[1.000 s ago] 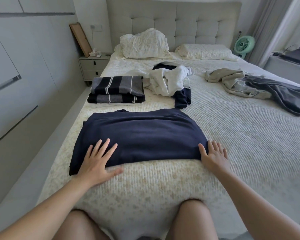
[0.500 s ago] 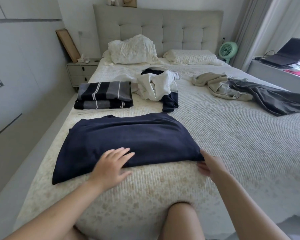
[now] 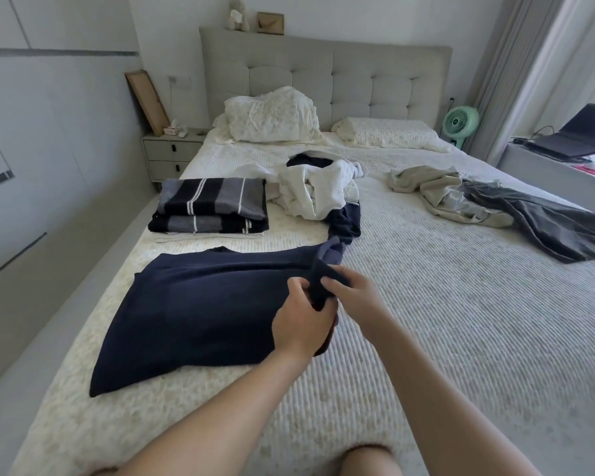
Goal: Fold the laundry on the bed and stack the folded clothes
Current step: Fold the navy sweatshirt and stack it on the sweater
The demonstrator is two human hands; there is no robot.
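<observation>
A navy shirt (image 3: 200, 310) lies partly folded near the bed's (image 3: 426, 338) foot edge, toward its left side. Both hands meet at the shirt's right edge: the left hand (image 3: 303, 324) and the right hand (image 3: 352, 292) each have a grip on the bunched, lifted fabric there. A stack of folded striped clothes (image 3: 210, 209) sits beyond the shirt by the left edge, with a white unfolded pile (image 3: 320, 190) beside it and grey clothes (image 3: 495, 207) toward the right edge.

Navy shirt (image 3: 200, 310) lies half-folded on the bed (image 3: 426, 338) (right edge lifted).
</observation>
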